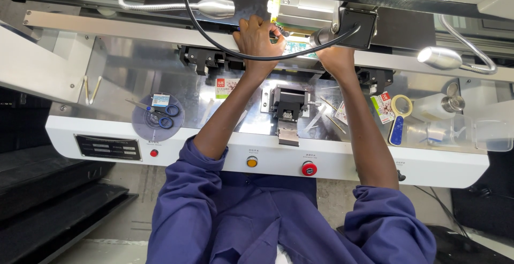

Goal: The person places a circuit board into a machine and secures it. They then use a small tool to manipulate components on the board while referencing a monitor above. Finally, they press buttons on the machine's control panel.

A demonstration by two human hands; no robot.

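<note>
White machine bench fills the frame; at top centre, the left hand pinches a small green circuit board under the machine head. Right hand touches the board's right edge, its grip hidden. Blue scissors lie centre-left.

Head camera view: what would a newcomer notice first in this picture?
First come the two bare arms in blue sleeves, reaching up the middle: the left hand and the right hand both work at a green-printed strip under the machine head, and a black cable crosses the left wrist. Next, the red round button and the yellow button on the white front panel. Blue-handled scissors lie at the left.
</note>
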